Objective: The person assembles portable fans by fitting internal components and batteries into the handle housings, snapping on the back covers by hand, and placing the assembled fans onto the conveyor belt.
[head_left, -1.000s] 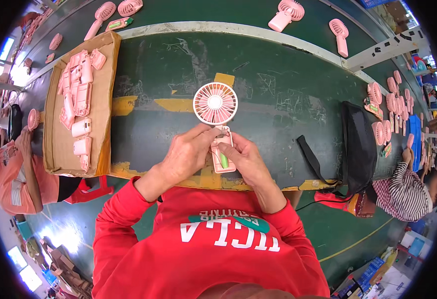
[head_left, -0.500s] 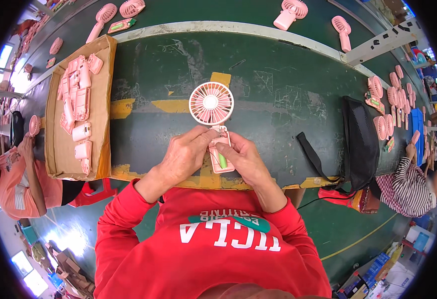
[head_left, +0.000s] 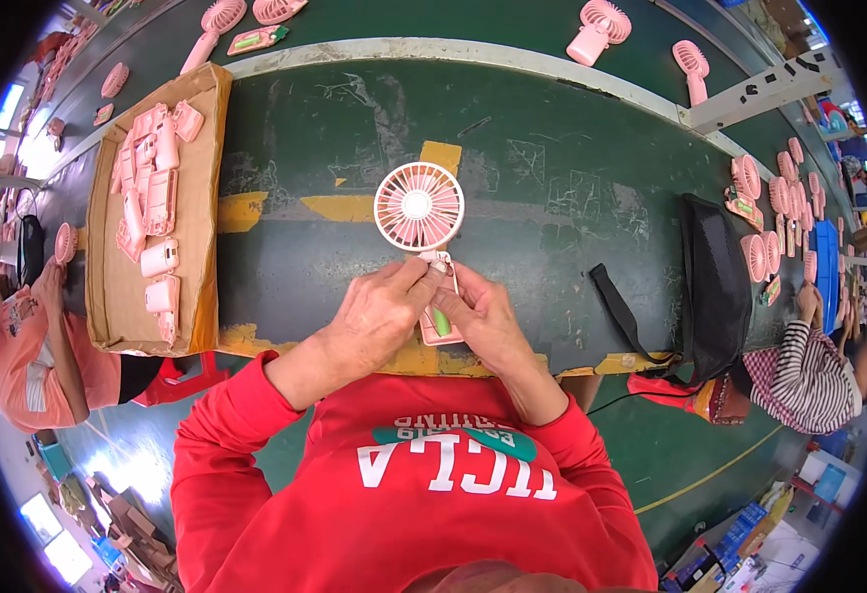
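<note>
A pink handheld fan [head_left: 419, 206] with a round white-rimmed grille lies on the table in front of me, its handle toward me. The handle is uncovered, and a green battery [head_left: 440, 321] shows inside. My left hand [head_left: 369, 316] pinches at the top of the handle, just below the grille; what its fingertips hold is too small to tell. My right hand [head_left: 490, 321] grips the handle from the right side, its thumb lying over the opened part and hiding some of it.
At left stands a cardboard tray [head_left: 211, 198] with several pink casing parts [head_left: 160, 198]. A black bag [head_left: 715, 287] with a strap lies at right. More pink fans [head_left: 599, 30] lie on a belt beyond the pale rail [head_left: 404, 49]. People work at both sides.
My left hand has shifted slightly right and over the top of the handle, covering more of it. Fans on the far belt have moved right. The fan before me stays put.
</note>
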A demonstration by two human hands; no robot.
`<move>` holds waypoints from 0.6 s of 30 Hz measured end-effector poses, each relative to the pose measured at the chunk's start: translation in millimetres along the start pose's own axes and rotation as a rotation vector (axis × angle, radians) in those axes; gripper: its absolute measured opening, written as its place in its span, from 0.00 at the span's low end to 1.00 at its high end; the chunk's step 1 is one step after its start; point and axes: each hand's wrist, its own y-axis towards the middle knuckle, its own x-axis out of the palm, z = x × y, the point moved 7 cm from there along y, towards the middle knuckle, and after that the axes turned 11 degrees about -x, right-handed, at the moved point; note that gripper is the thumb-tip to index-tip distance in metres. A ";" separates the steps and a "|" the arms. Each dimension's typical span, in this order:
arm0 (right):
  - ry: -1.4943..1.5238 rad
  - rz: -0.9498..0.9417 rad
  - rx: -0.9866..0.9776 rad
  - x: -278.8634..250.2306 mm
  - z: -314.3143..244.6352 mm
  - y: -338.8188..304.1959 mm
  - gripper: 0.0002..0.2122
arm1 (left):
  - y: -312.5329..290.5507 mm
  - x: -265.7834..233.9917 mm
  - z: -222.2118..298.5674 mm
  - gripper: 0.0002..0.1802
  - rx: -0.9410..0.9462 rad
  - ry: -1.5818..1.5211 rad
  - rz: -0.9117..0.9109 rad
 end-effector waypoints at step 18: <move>0.034 0.048 0.005 1.8 -4.6 -0.6 0.16 | 17.5 -4.3 -3.1 0.04 0.007 0.036 -0.060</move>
